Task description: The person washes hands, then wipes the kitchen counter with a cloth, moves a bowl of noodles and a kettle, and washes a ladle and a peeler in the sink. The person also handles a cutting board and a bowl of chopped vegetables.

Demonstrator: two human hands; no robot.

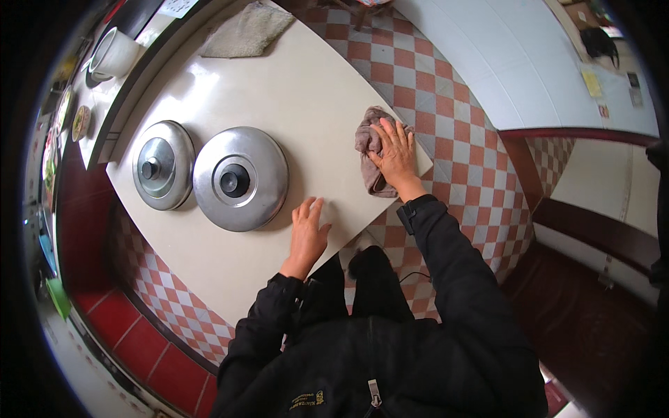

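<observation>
My right hand (395,157) lies over a bunched brown cloth (374,181), pressing it on the white tabletop (324,89) near the right corner. Its thumb and fingers are spread across the fabric. Low over the table's near edge, my left hand (309,235) holds nothing, its fingers slightly bent and apart. Just beyond its fingertips sits a large metal pot lid (261,209) with a black knob. A second lid (180,180), with a glass centre and metal rim, stands beside it to the left.
A folded beige cloth (248,32) lies at the table's far end. Along the left runs a counter bearing a white pot (112,55) and a patterned bowl (81,123). The floor (460,172) is red-and-white checkered tile. A dark brown wooden seat (580,313) stands at the right.
</observation>
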